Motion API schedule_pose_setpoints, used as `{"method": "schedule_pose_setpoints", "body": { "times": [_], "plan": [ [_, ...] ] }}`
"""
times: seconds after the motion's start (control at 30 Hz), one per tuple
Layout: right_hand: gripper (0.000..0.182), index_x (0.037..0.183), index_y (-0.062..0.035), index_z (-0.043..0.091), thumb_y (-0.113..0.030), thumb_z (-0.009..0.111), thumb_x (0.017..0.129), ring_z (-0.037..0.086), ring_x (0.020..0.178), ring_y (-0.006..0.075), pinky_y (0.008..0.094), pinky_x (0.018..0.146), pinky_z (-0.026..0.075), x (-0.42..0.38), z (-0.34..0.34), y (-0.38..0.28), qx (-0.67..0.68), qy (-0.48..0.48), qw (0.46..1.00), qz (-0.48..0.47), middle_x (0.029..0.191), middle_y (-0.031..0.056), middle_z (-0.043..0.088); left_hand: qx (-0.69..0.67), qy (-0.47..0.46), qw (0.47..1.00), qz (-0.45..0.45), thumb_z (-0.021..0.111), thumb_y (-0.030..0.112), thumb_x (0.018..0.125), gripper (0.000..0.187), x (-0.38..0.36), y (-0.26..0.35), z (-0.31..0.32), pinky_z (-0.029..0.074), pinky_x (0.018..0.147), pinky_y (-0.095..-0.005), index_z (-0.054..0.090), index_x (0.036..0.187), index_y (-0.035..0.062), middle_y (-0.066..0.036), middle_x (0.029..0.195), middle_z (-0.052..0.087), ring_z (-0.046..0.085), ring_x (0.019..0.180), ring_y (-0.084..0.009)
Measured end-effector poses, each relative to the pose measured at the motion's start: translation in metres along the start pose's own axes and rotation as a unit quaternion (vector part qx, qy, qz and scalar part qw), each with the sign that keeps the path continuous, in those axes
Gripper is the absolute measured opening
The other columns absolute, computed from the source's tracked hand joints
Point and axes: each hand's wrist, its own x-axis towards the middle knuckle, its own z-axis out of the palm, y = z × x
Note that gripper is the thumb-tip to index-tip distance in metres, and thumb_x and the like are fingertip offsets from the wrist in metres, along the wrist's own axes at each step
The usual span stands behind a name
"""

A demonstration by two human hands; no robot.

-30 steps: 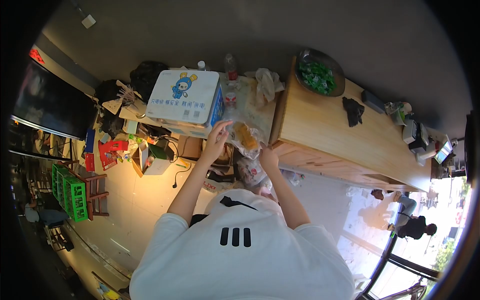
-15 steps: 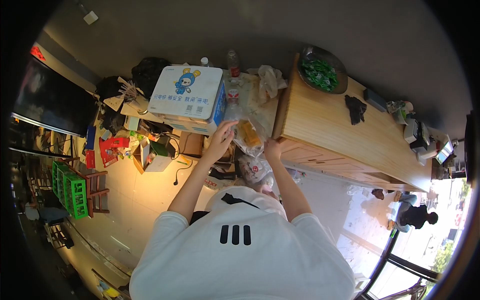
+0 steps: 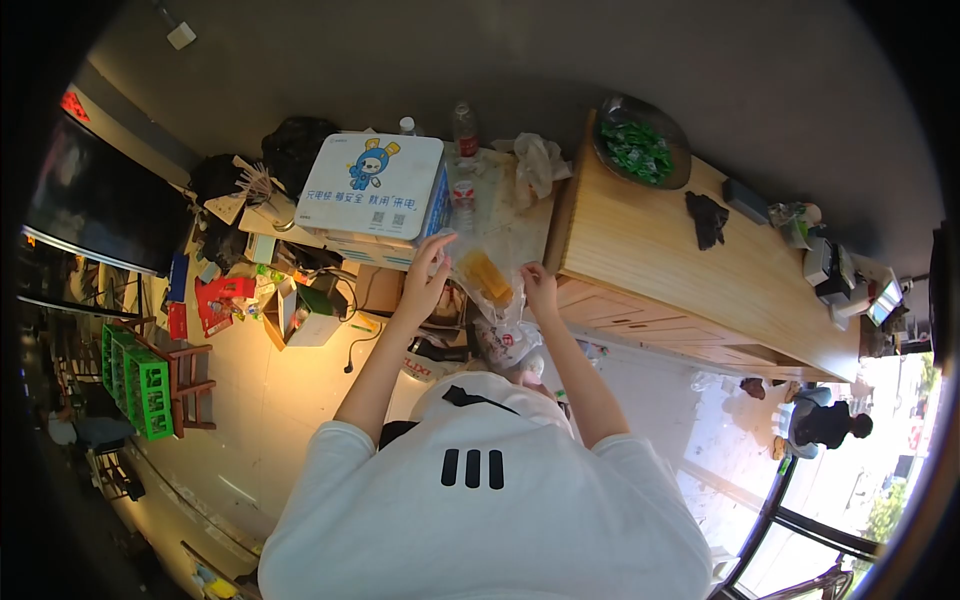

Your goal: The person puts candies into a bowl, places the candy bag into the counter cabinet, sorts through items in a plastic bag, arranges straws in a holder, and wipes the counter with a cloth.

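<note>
Clear bag (image 3: 487, 275) is being held up between both hands, yellow content running diagonally, upper-left to lower-right. Left hand (image 3: 425, 280) is pinching the top-left edge; right hand (image 3: 540, 288) is gripping the right edge, slightly lower. Bag is hanging beside the counter (image 3: 650, 250).

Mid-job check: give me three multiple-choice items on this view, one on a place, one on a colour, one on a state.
1. Where is the bowl of green pieces?
A. on the wooden counter
B. on the floor
C. on the white box

2. What colour is the food inside the clear plastic bag?
A. blue
B. yellow-orange
C. black

3. How is the bag held?
A. lying untouched
B. by one hand
C. by both hands

Answers: 1 A, the bowl sits at the counter's far end. 2 B, yellow-orange shows through the plastic. 3 C, left hand and right hand both grip it.
</note>
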Motion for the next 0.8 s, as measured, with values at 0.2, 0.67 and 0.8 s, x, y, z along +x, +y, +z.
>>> {"method": "schedule_pose_setpoints", "body": {
  "times": [0.2,0.67,0.8],
  "plan": [
    [0.013,0.089,0.0034,0.06,-0.008,0.057,0.084,0.063,0.069,0.0222,0.0309,0.061,0.048,0.005,0.004,-0.023,-0.081,-0.068,0.994,-0.038,0.072,0.0151,0.063,0.028,-0.015,0.999,0.0,0.047,0.001,0.086,0.033,-0.006,0.018,-0.006,0.037,0.083,-0.0252,0.053,0.119,0.0042,-0.008,0.109,0.048,0.043,0.085,-0.0173],
    [0.014,0.084,0.0023,0.064,-0.009,0.056,0.082,0.062,0.084,0.0388,0.0437,0.071,0.052,0.092,0.024,-0.083,-0.391,-0.021,0.919,0.049,0.089,0.0242,0.064,-0.052,-0.06,0.996,-0.028,0.048,0.0,0.086,0.039,-0.001,-0.016,0.011,0.037,0.094,-0.0286,0.048,0.125,0.003,-0.012,0.122,0.045,0.046,0.111,-0.0219],
    [0.022,0.095,0.0043,0.064,-0.013,0.057,0.083,0.06,0.095,0.0386,0.0409,0.077,0.05,0.128,0.027,-0.09,-0.264,0.071,0.947,0.167,0.102,0.0259,0.062,-0.077,-0.082,0.991,-0.068,0.048,-0.001,0.086,0.041,-0.001,-0.015,0.022,0.038,0.095,-0.0294,0.047,0.127,0.0041,-0.011,0.126,0.044,0.047,0.111,-0.0221]
  ]
}}
